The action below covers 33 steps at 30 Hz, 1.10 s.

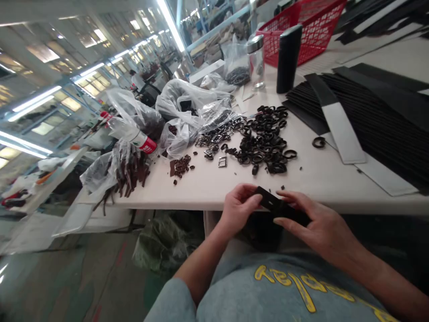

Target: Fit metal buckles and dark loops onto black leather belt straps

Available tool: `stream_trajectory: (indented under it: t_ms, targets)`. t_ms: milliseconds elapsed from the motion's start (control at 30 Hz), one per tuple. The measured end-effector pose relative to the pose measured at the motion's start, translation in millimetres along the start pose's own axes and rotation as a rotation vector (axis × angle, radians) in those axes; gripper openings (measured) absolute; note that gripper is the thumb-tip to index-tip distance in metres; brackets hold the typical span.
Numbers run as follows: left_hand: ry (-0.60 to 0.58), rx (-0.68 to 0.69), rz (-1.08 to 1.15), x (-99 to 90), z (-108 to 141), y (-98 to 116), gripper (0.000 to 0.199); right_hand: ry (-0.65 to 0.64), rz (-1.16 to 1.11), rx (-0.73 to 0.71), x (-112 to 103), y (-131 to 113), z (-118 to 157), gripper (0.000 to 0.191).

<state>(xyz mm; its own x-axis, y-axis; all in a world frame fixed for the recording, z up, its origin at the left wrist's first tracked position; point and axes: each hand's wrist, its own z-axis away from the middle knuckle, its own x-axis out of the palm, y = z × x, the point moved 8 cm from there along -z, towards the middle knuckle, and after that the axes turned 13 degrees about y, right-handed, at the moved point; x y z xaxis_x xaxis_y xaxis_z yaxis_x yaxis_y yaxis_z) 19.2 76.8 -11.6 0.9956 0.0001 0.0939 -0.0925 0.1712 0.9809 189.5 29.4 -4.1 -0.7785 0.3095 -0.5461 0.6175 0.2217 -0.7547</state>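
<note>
My left hand (237, 208) pinches one end of a short black strap (275, 204) between thumb and fingers, near a small oblong slot in it. Around the strap's other end, my right hand (320, 223) is closed, with thumb below and fingers above. Both hands are just off the table's front edge. Beyond them lies a heap of black loops (264, 138), with one silver buckle (222, 162) apart on the table (201, 192). A pile of buckles (221, 132) sits against the plastic bags.
Small brown loops (182, 165) lie left of the buckles. Plastic bags (181, 100) and a bottle (142, 141) crowd the left. A glass jar (256, 65), a black flask (288, 58) and a red basket (311, 31) stand behind. Stacked black strips (362, 116) cover the right.
</note>
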Motion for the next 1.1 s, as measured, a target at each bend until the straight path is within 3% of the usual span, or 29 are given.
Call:
stream_trajectory:
  t_ms: [167, 367, 467, 500, 567, 633, 733, 867, 1100]
  targets:
    - [-0.047, 0.073, -0.049, 12.5, 0.5, -1.9, 0.045, 0.189, 0.177, -0.245, 1.1, -23.1, 0.0, 0.035]
    - [-0.075, 0.055, 0.007, 10.6, 0.2, -4.6, 0.048, 0.165, 0.270, -0.328, 3.9, -24.6, 5.4, 0.030]
    - [-0.143, 0.104, -0.063, 2.3, -13.8, 0.4, 0.036, 0.169, 0.258, -0.328, 1.8, -21.7, 4.9, 0.025]
    - [-0.122, 0.171, -0.131, -6.6, -24.6, 7.3, 0.030, 0.171, 0.235, -0.314, 0.7, -19.8, 4.2, 0.024]
    - [0.032, 0.399, -0.358, -33.1, -52.5, 31.0, 0.021, 0.165, 0.170, -0.265, -1.0, -14.2, 3.0, 0.024]
    - [0.171, 0.616, -0.748, -53.0, -80.7, 53.2, 0.015, 0.148, 0.103, -0.196, -1.3, -7.3, 3.0, 0.025]
    - [0.180, 0.717, -1.209, -62.4, -118.0, 62.7, 0.016, 0.113, 0.030, -0.080, 0.4, 2.4, 5.1, 0.029]
    - [0.109, 0.710, -1.303, -57.2, -135.6, 59.3, 0.017, 0.037, -0.023, 0.067, 5.2, 12.8, 7.2, 0.031]
    - [0.126, 0.695, -1.227, -57.5, -129.7, 62.5, 0.013, -0.137, -0.214, 0.221, 12.5, 24.1, 13.0, 0.029]
